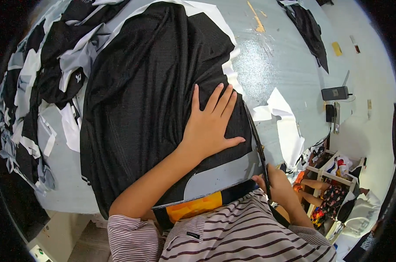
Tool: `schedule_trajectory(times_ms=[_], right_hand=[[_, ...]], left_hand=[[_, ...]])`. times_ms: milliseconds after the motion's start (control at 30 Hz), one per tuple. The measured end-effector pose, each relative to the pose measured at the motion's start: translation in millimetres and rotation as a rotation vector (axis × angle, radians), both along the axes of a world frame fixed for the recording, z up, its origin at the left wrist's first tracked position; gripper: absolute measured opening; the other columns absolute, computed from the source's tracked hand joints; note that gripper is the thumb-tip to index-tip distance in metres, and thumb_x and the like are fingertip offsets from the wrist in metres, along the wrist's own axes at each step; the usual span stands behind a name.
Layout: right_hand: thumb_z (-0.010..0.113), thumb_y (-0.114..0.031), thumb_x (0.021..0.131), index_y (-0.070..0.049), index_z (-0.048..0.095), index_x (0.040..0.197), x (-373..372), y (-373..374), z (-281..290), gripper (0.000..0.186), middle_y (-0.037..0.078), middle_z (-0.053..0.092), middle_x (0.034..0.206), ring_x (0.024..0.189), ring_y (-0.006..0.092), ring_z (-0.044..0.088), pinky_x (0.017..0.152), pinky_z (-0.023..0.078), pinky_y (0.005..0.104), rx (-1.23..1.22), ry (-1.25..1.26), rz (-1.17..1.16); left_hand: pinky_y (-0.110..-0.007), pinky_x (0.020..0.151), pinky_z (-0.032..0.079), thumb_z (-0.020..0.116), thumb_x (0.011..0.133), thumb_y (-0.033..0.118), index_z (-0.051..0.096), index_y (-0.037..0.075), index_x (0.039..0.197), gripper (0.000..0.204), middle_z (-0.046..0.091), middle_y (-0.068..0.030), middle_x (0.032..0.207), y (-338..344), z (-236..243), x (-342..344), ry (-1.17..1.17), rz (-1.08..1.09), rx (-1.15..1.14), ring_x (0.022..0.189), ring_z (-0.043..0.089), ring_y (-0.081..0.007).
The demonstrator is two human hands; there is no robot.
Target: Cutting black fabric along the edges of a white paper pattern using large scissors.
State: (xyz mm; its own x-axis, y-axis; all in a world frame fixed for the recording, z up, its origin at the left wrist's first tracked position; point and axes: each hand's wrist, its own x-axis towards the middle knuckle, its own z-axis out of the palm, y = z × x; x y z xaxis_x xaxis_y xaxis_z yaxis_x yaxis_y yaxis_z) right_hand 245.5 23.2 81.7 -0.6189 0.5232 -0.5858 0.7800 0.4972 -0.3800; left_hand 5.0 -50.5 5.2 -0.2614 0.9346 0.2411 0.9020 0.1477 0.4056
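Note:
Spread over the table is a large piece of black fabric [136, 83], with white sheet edges showing beneath its far and right sides. A grey panel [222, 174] lies along its near right corner. My left hand [211, 120] presses flat on the fabric with the fingers spread. At the fabric's right edge my right hand [278, 185] is closed around a pair of long, dark scissors [257, 142]. They point away from me along that edge, and their handles are partly hidden in the hand. White cut scraps [287, 131] lie just to the right.
Black, grey and white fabric pieces [45, 78] are heaped along the left. A black strip of cloth [309, 30] lies at the far right. A phone-like black device [335, 93] sits at the table's right edge. Beyond, a person's legs [313, 192] show beside a wooden rack [333, 174].

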Motion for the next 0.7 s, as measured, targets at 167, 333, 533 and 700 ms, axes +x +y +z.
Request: schedule_trajectory(times_ms=[167, 333, 533, 700], right_hand=[[0.064, -0.040, 0.086, 0.006, 0.048, 0.082, -3.9, 4.1, 7.3, 0.049, 0.025, 0.056, 0.067, 0.066, 0.0447, 0.058, 0.060, 0.046, 0.0453, -0.109, 0.028, -0.018], [0.062, -0.040, 0.087, 0.006, 0.048, 0.082, -16.7, 8.8, 11.6, 0.049, 0.024, 0.056, 0.066, 0.063, 0.0429, 0.057, 0.059, 0.044, 0.0443, -0.129, -0.030, -0.015], [0.056, -0.036, 0.092, 0.005, 0.049, 0.087, -20.5, 15.5, 5.6, 0.042, 0.015, 0.055, 0.058, 0.049, 0.0235, 0.058, 0.049, 0.046, 0.0341, -0.051, 0.031, 0.102], [0.059, -0.039, 0.090, 0.005, 0.047, 0.077, -19.1, 15.0, 2.3, 0.047, 0.025, 0.054, 0.063, 0.060, 0.0433, 0.055, 0.055, 0.041, 0.0441, -0.110, 0.060, 0.001]], left_hand=[[-0.063, 0.109, 0.007, 0.057, 0.071, 0.069, 0.038, 0.003, 0.139, 0.097, 0.032, -0.0118, 0.147, -1.5, -2.5, 0.6, -0.007, 0.005, 0.005, 0.139, 0.023, -0.0257], [-0.063, 0.109, 0.007, 0.056, 0.071, 0.071, 0.037, 0.003, 0.140, 0.098, 0.032, -0.0119, 0.147, -1.3, -2.2, 0.9, -0.005, 0.007, 0.012, 0.138, 0.024, -0.0260], [-0.063, 0.109, 0.008, 0.056, 0.070, 0.071, 0.037, 0.002, 0.139, 0.099, 0.033, -0.0121, 0.147, -1.0, -4.3, 1.0, 0.007, 0.015, 0.020, 0.139, 0.023, -0.0253], [-0.063, 0.108, 0.010, 0.054, 0.070, 0.073, 0.036, 0.001, 0.139, 0.102, 0.031, -0.0125, 0.147, -1.2, -4.6, 0.8, 0.028, 0.014, -0.005, 0.138, 0.023, -0.0259]])
